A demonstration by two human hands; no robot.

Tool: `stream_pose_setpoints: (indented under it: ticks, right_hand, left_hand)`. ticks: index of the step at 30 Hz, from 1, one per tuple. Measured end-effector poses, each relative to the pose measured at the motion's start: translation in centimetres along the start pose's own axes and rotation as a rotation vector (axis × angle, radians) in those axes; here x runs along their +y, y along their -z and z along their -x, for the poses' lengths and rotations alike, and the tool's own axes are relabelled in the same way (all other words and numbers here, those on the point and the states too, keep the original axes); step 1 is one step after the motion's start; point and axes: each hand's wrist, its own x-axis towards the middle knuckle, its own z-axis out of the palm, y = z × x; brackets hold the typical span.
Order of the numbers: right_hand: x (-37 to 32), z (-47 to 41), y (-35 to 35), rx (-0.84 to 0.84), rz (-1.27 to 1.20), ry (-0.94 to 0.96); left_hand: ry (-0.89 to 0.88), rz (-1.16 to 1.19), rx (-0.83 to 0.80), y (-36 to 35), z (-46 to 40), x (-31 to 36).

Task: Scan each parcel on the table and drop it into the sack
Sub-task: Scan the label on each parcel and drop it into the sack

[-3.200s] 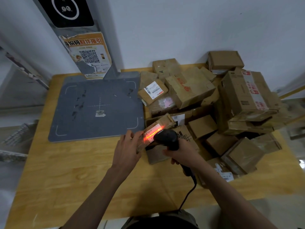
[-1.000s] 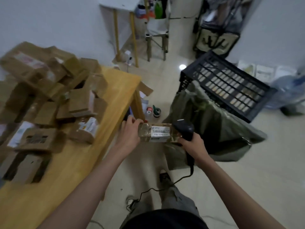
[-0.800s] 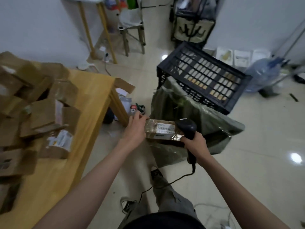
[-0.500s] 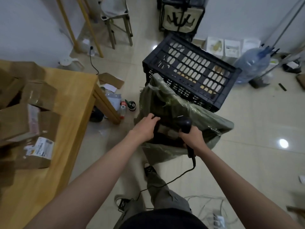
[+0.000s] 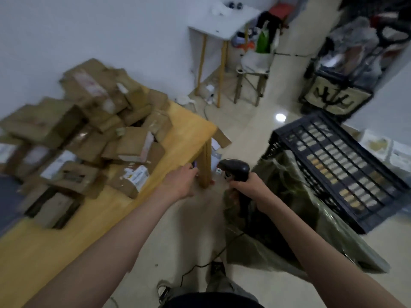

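Dim, motion-blurred wide-angle view; lamp glare on the floor (image 5: 280, 117).

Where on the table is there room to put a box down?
Bare wood runs along the near edge of the table, below the parcel pile, and at the far corner near the left hand. The rest is crowded with boxes.

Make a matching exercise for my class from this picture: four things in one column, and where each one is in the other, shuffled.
Things:
1. scanner
2. parcels
3. sack
4. crate

Places:
A. piled on the wooden table
B. on the floor, leaning behind the sack
C. gripped in the right hand
D. on the floor, in front of the crate

Pairs: 1-C, 2-A, 3-D, 4-B
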Motion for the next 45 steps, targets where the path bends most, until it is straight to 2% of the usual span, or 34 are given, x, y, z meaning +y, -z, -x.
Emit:
stream_pose_setpoints:
  ticks: [9,12,24,32,39,45]
  right_hand:
    - [-11.4,0.4,-13.3,-0.244,0.148,0.218]
    - [-14.2,1.0,-18.1,-0.316,0.211,0.270]
    - [-22.4,3.5,-33.9,-0.377,0.456,0.448]
    - [-26.7,2.4,-41.5,-0.382,0.581,0.540]
    - [-30.9,-2.2,-47.9,-0.458,0.608,0.595]
    - [-36.0,-7.1,-53.4,-0.521,0.533,0.541]
  left_hand:
    - [0.336,0.205,0.136,1.3,11.8,-15.4]
    - [0.395,0.174,0.151,1.1,15.8,-19.9]
    - [0.594,0.243,0.226,0.5,26.3,-33.4]
    - [0.660,0.267,0.234,0.6,27.8,-40.6]
    - [0.726,0.271,0.144,0.8,25.2,-47.1]
    - [0.777,0.303,0.077,2.3,21.4,-54.0]
